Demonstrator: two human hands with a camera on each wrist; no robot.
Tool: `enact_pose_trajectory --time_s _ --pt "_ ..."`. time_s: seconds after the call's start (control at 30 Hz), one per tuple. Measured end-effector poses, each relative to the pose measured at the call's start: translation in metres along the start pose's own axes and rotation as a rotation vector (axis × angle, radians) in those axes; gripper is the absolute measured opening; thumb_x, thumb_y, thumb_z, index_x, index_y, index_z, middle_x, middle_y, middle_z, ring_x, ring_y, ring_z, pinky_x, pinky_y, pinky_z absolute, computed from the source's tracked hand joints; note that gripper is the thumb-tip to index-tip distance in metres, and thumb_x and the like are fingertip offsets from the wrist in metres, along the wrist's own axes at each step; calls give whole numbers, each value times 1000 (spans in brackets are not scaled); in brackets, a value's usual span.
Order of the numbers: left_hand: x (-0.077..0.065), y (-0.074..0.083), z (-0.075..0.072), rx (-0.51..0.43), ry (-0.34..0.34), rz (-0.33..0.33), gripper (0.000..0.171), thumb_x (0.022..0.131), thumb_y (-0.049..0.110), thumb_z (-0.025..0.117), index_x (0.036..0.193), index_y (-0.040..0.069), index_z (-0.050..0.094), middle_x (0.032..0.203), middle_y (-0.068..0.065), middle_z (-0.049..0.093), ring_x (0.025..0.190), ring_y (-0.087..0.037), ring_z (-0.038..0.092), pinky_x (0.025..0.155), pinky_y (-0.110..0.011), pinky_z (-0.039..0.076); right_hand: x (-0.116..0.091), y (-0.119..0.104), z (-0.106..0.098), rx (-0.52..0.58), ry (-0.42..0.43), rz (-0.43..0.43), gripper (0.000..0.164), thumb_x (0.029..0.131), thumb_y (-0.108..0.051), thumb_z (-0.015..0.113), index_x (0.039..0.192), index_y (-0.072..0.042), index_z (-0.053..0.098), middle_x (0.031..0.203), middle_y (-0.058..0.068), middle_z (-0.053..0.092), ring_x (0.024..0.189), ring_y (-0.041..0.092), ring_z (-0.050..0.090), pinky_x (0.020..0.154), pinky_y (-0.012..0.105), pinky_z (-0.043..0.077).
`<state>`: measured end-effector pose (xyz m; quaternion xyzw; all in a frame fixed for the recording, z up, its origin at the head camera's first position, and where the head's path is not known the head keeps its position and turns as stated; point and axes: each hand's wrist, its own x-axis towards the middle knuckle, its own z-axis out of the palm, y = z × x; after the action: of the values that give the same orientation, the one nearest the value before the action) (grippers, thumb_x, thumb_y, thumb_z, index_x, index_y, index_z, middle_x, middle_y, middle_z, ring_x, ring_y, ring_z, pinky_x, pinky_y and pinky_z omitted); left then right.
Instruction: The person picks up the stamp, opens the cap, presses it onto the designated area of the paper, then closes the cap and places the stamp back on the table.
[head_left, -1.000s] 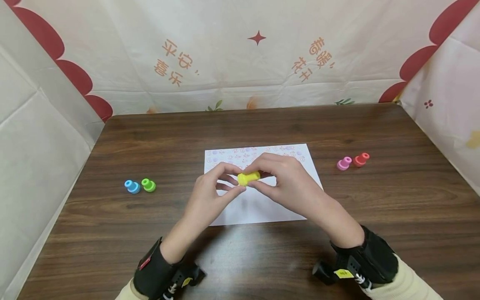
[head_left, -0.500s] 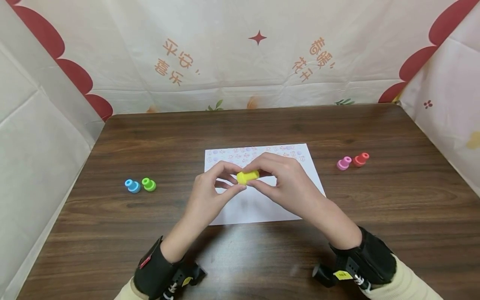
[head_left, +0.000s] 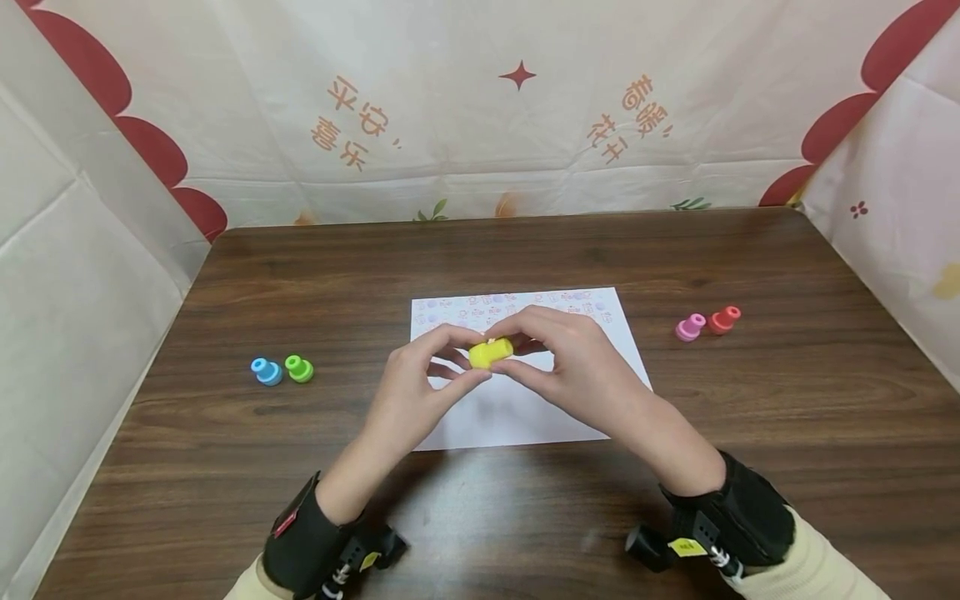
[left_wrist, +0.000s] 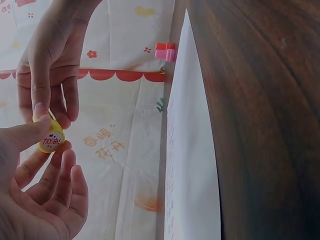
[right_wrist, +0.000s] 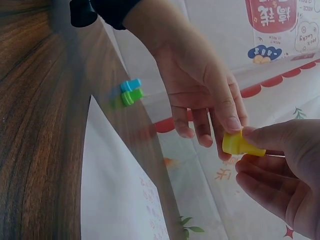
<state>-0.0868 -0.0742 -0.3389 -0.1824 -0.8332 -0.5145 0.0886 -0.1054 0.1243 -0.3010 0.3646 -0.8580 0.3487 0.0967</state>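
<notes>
**Yellow stamp held sideways above the paper**

In mid-air, raised clear of the sheet, the stamp is held on its side, its broad end turned toward the left hand and its narrower handle toward the right hand. An even, bright yellow is shown all over the body, which is shaped as a short drum stepped down to a slim stem. At the broad end a round white face is seen in the left wrist view; it is rimmed in yellow and printed with red characters and an exclamation mark, with small dark marks set about them.

The broad end is pinched between the thumb and fingers of the left hand. The handle is pinched in the same manner by the right hand. Black bands are worn on both wrists.

The paper is laid on the table, and rows of small pink and purple prints are borne along its far edge. To its left a blue stamp and a green stamp are stood side by side, broad ends down; to its right a pink stamp is placed just beside a red stamp.
</notes>
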Motion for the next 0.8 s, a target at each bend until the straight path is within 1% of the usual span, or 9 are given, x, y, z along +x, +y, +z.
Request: enact_pose_trajectory --time_s 0.2,0.43,0.7,0.8 --pt "1 -2 -9 7 33 -4 31 77 11 79 106 12 67 100 -2 71 82 -10 64 69 -34 62 -2 4 -7 -21 28 22 30 76 -17 80 104 -12 68 93 -2 71 83 6 65 77 33 61" --pt "2 -5 -27 76 96 -50 34 79 14 78 109 11 66 102 -4 70 82 -12 62 70 -38 61 -5 10 -16 -35 60 60 31 76 -16 80 104 -10 69 96 -1 72 83 6 67 76 35 62" --pt "0 -8 -46 76 146 -48 33 81 13 76 111 9 64 98 -6 70 83 -14 62 74 -42 60 -9 23 -25 -91 66 95 31 75 -15 81 103 -9 68 94 2 73 82 9 68 74 39 62" --pt "0 -10 -51 94 167 -55 33 82 14 76 112 9 63 97 -7 70 84 -14 62 73 -40 60 -11 28 -30 -117 70 116 32 75 -14 81 103 -8 68 94 4 73 81 10 68 73 41 62"
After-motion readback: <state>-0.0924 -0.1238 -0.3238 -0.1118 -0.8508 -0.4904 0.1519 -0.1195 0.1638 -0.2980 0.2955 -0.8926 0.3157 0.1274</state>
